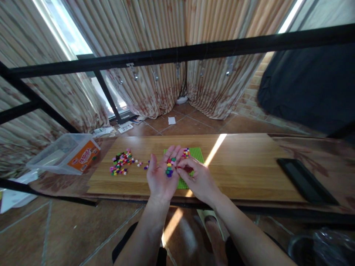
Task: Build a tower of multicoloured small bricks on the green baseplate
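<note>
My left hand [159, 181] lies palm up with its fingers stretched out, holding several small coloured toy bricks [169, 167] on the palm in green, yellow, pink and purple. Beside it, my right hand [201, 177] pinches a small red brick [179, 168] between thumb and forefinger, close to the left palm. Beneath both hands is a green studded baseplate [197, 153], partly hidden. Rows of coloured bricks [186, 152] sit on its far part, behind the left fingertips.
Loose bricks [122, 159] lie heaped on the left of the wooden board [244, 166], a few trailing towards my hands. Further left stands a clear plastic box [61, 151] with an orange label. A dark flat object [306, 181] lies at the right. A black metal bar [155, 57] crosses behind the board.
</note>
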### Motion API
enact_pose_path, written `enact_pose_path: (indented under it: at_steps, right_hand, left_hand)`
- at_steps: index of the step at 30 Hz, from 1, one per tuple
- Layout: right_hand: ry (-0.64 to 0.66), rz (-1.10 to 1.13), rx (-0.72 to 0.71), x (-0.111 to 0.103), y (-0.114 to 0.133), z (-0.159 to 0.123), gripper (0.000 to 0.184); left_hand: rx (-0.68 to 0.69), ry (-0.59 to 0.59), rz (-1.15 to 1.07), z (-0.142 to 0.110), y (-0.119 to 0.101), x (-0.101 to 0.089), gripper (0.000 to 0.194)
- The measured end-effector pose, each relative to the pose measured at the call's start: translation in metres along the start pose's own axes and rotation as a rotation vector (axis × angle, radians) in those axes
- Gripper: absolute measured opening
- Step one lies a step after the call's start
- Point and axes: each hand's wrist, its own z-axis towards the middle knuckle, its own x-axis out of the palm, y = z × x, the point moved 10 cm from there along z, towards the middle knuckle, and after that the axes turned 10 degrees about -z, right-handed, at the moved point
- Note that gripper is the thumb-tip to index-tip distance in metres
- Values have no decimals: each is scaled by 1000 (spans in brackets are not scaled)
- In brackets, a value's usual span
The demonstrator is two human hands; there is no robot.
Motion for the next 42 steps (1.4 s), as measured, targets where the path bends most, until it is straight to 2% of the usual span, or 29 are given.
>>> enact_pose_path:
  at_steps: [3, 6, 9, 12, 15, 18, 22, 25, 32, 42]
  right_hand:
    - [-72, -23, 60, -18, -18, 2, 9]
    - [-166, -30, 153, -39, -46, 3, 16]
    - [-208, -105, 210, -54, -65, 1, 25]
    - [-197, -201, 239, -58, -70, -1, 23]
    - [-180, -203, 267, -55, -72, -1, 21]
    - [-157, -162, 291, -49, -78, 0, 19]
    - [-139, -126, 281, -42, -85, 1, 17]
    - [-121, -123, 273, -37, -83, 1, 17]
    - [-101, -124, 244, -24, -76, 5, 14]
    - [-142, -114, 178, -26, -67, 10, 11]
  left_hand:
    - [86, -32, -25, 3, -20, -2, 51]
    - [232, -80, -59, 5, -59, -11, 45]
    - [358, -197, -40, 4, -103, -32, 36]
    - [367, -325, 20, 2, -127, -57, 31]
    - [294, -377, 72, 4, -120, -71, 32]
    - [224, -419, 91, 6, -91, -79, 27]
    - [95, -393, 129, 10, -47, -74, 14]
    - [36, -368, 155, 10, -29, -69, 8]
    - [0, -350, 194, 6, -24, -65, 5]
    - [-30, -326, 190, 6, -21, -63, 4]
